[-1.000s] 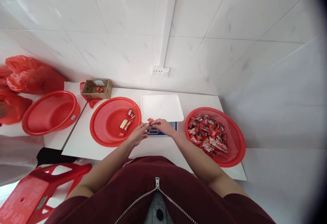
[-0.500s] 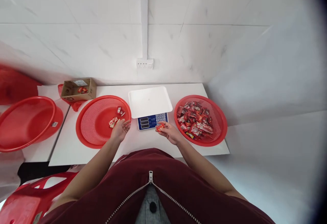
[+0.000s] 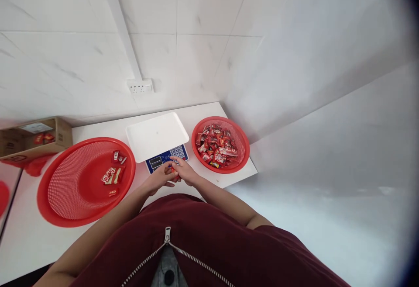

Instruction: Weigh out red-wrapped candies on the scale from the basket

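My left hand [image 3: 160,178] and my right hand [image 3: 184,171] meet in front of the scale's blue keypad panel [image 3: 157,163]. Between their fingers is a small red packet [image 3: 175,174], partly covered, which both hands grip. To the right, a red basket [image 3: 245,156] holds many red wrapped packets [image 3: 218,145]. The larger red basket [image 3: 62,182] on the left has several packets [image 3: 113,175] lying on its right side. Above the keypad sits the scale's white tray [image 3: 157,134], with nothing on it.
A cardboard box [image 3: 63,134] with red packets inside stands at the back left, beside red plastic. The white table [image 3: 24,230] runs along the tiled wall, which carries a socket [image 3: 140,87]. The table's right edge ends just past the right basket.
The view has turned to the right. My left hand has moved away from the left basket and joined my right hand at the red packet. Another small packet now shows in the left basket.
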`<state>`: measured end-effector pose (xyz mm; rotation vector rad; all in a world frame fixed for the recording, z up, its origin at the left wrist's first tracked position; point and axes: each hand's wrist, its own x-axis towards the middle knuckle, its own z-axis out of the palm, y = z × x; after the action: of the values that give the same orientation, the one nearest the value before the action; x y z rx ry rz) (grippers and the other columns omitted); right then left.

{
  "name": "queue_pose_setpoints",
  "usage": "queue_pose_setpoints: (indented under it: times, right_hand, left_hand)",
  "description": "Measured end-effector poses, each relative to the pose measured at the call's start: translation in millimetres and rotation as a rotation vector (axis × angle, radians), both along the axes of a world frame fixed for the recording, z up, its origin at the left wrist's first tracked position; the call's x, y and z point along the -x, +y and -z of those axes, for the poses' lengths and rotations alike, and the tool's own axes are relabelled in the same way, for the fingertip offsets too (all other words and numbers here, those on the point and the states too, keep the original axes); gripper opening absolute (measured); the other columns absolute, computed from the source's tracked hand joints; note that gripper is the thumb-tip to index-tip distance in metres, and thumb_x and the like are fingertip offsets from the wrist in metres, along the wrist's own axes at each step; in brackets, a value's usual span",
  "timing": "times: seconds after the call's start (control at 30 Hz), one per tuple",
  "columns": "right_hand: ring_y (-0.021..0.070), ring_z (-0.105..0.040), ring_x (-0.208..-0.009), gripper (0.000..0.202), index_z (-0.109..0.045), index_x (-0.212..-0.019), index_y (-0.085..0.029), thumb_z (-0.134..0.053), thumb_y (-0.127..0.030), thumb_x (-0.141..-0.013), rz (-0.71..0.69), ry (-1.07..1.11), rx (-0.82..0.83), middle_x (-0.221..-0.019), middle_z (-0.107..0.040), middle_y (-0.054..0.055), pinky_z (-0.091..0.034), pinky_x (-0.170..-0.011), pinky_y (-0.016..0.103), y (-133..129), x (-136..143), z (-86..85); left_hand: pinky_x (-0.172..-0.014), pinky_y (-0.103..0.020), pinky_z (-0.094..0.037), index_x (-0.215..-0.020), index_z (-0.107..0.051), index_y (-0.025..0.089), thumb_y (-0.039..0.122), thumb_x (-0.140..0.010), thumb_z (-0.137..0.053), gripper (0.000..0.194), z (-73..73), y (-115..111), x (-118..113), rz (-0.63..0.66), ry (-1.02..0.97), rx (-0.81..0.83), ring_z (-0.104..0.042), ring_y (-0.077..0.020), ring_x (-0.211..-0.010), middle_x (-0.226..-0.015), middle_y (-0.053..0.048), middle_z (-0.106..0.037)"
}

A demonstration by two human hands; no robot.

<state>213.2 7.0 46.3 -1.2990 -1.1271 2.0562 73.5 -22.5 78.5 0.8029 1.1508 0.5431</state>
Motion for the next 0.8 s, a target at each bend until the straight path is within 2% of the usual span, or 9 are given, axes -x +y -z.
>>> queue_pose_setpoints:
  times: [0.1,0.2,0.3,0.43,0.57,0.63,0.7,0.77,0.8]
  right_hand:
    - [0.0063,-0.057,-0.051,0.041,-0.035,-0.136,-0.023,-0.043,-0.023,-0.096,0.064,0.147,0.183,-0.074,-0.061,-0.003,-0.050,-0.048,0.018,3.8,-3.0,-1.3]
    - [0.0089,-0.065,-0.071,0.056,-0.023,-0.143,-0.028,-0.049,-0.024,-0.094,0.070,0.250,0.252,-0.094,-0.064,0.001,-0.057,-0.069,0.027,8.5,-10.0,-5.8]
    - [0.0112,-0.066,-0.083,0.065,-0.020,-0.145,-0.030,-0.055,-0.026,-0.091,0.042,0.263,0.216,-0.109,-0.063,0.003,-0.056,-0.081,0.034,14.0,-19.6,-11.2]
    - [0.0132,-0.067,-0.081,0.078,-0.013,-0.148,-0.032,-0.062,-0.033,-0.086,-0.040,0.222,0.139,-0.115,-0.061,0.005,-0.055,-0.084,0.039,20.1,-27.2,-15.6]
    - [0.0133,-0.067,-0.085,0.083,-0.010,-0.147,-0.038,-0.063,-0.036,-0.084,-0.082,0.192,0.044,-0.144,-0.041,0.008,-0.054,-0.085,0.040,27.5,-33.0,-14.0]
    - [0.0148,-0.066,-0.091,0.076,-0.014,-0.147,-0.035,-0.059,-0.037,-0.087,-0.036,0.084,-0.043,-0.150,-0.032,0.010,-0.054,-0.085,0.039,36.0,-46.8,-11.0]
    - [0.0164,-0.064,-0.099,0.063,-0.021,-0.147,-0.029,-0.049,-0.035,-0.091,0.024,-0.170,-0.196,-0.147,-0.036,0.012,-0.053,-0.086,0.037,48.6,-73.6,-6.8]
    - [0.0165,-0.061,-0.107,0.053,-0.028,-0.145,-0.023,-0.040,-0.028,-0.093,0.042,-0.615,-0.415,-0.142,-0.044,0.011,-0.051,-0.089,0.033,62.8,-112.1,-0.8]
    - [0.0160,-0.057,-0.112,0.051,-0.031,-0.144,-0.022,-0.037,-0.024,-0.093,-0.005,-0.887,-0.521,-0.141,-0.046,0.010,-0.049,-0.092,0.031,69.3,-133.5,2.9]
  left_hand:
    - [-0.069,-0.032,-0.051,-0.106,-0.053,0.020,0.045,-0.062,-0.077,0.055,-1.3,6.5,-3.7,-0.038,0.063,0.003,-0.061,-0.0133,-0.069,-0.085,-0.002,-0.065]
    - [-0.071,-0.033,-0.053,-0.094,-0.056,0.017,0.041,-0.057,-0.080,0.049,1.9,16.0,-3.6,-0.091,0.082,-0.006,-0.061,-0.0134,-0.070,-0.090,-0.004,-0.065]
    - [-0.073,-0.034,-0.052,-0.089,-0.057,0.016,0.036,-0.059,-0.079,0.042,6.7,26.8,-3.8,-0.101,0.065,-0.016,-0.062,-0.0149,-0.071,-0.083,-0.002,-0.065]
    - [-0.069,-0.031,-0.050,-0.083,-0.062,0.016,0.026,-0.061,-0.072,0.026,10.9,41.6,-11.5,-0.125,0.186,-0.146,-0.061,-0.0149,-0.067,-0.077,-0.001,-0.065]
    - [-0.068,-0.029,-0.050,-0.085,-0.064,0.016,0.024,-0.061,-0.070,0.026,12.6,58.6,-14.2,-0.187,0.242,-0.194,-0.061,-0.0152,-0.067,-0.081,-0.003,-0.067]
    - [-0.074,-0.030,-0.050,-0.093,-0.063,0.016,0.030,-0.066,-0.068,0.031,12.7,68.1,-6.8,-0.270,0.276,-0.197,-0.063,-0.0170,-0.079,-0.095,-0.006,-0.067]
    - [-0.082,-0.031,-0.050,-0.111,-0.057,0.018,0.037,-0.071,-0.064,0.045,12.6,76.3,5.9,-0.362,0.316,-0.184,-0.060,-0.0201,-0.100,-0.123,-0.011,-0.057]
    - [-0.090,-0.036,-0.047,-0.128,-0.045,0.021,0.041,-0.074,-0.063,0.060,13.2,80.6,19.8,-0.420,0.353,-0.144,-0.048,-0.0251,-0.123,-0.145,-0.014,-0.037]
    - [-0.095,-0.040,-0.044,-0.132,-0.041,0.023,0.042,-0.074,-0.064,0.065,13.9,80.8,25.7,-0.431,0.368,-0.121,-0.040,-0.0274,-0.130,-0.149,-0.015,-0.029]
